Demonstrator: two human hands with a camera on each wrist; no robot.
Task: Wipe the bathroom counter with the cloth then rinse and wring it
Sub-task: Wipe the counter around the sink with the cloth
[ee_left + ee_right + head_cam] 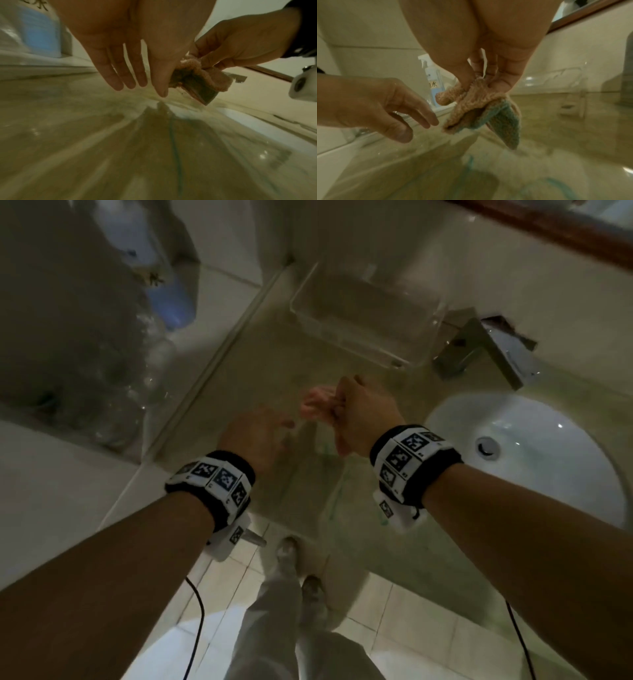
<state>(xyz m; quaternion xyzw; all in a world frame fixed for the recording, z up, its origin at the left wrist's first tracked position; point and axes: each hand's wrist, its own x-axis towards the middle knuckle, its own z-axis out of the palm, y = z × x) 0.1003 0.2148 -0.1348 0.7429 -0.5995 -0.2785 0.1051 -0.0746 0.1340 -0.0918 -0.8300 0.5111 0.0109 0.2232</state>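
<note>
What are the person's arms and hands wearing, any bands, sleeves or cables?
Both forearms are bare, with no sleeves and no gloves. The left hand and right hand each have a black wristband faced with white panels of black square markers. A white camera unit hangs under each wrist, and a thin black cable trails down from each.

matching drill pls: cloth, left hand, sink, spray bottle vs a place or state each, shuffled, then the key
Column 1
1. cloth
2. left hand
3. sink
4. spray bottle

Column 2
A. white bowl set in the counter, on the right
B. pinched and hanging from the right hand, above the counter
C. stands at the far left, by the wall
D. fingers straight, holds nothing, beside the cloth

Pairs: 1-B, 2-D, 3-A, 4-C
</note>
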